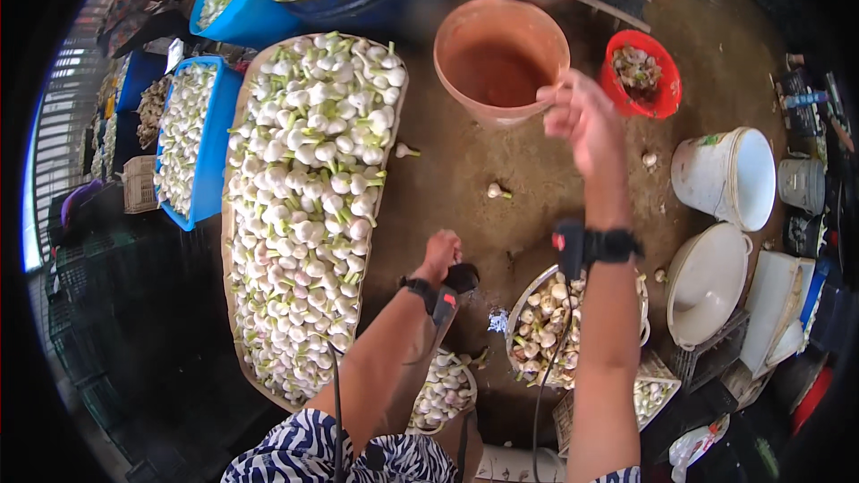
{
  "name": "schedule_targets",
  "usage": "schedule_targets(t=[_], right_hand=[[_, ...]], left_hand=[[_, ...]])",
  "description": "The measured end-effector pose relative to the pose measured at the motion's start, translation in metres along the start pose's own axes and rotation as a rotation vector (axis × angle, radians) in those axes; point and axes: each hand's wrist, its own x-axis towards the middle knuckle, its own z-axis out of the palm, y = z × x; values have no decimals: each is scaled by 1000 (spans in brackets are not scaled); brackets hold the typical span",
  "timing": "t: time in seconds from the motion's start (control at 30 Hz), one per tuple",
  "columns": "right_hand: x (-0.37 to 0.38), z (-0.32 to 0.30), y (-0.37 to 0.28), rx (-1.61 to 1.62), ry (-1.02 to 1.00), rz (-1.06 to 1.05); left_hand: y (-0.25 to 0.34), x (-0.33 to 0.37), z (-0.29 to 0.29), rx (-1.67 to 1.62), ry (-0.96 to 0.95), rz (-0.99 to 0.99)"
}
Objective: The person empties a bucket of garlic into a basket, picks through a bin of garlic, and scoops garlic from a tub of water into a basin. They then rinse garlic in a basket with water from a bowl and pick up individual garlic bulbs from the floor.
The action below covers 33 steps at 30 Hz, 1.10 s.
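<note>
Spreading down the left side, a heap of garlic bulbs (309,170) lies near the left hand (439,256), whose fingers curl inward; whether they hold anything, I cannot tell. Farther right, a loose bulb (495,190) sits on the floor (465,161) near the orange bucket (488,105); the right hand (582,121) appears clamped on its right rim. One-sided pulling could tip the bucket or slip the grip; dragging it could crush the bulb or knock the red basin (671,76).

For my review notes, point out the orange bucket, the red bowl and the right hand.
Orange bucket (498,63): head view, on its bare inside.
Red bowl (669,76): head view, on its inner wall.
Right hand (582,116): head view, on the hand's middle.
</note>
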Motion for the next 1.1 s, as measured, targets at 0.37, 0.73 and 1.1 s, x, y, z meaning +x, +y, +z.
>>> schedule_targets(t=[0.37,0.73,1.1], right_hand=[[-40,-93,361,-1154,195,4],[16,-104,503,-1545,200,-147],[-135,-78,391,-531,846,-10]], left_hand=[[47,242,-150,1445,734,304],[89,332,-202,1611,630,508],[-2,251,-87,825,197,185]])
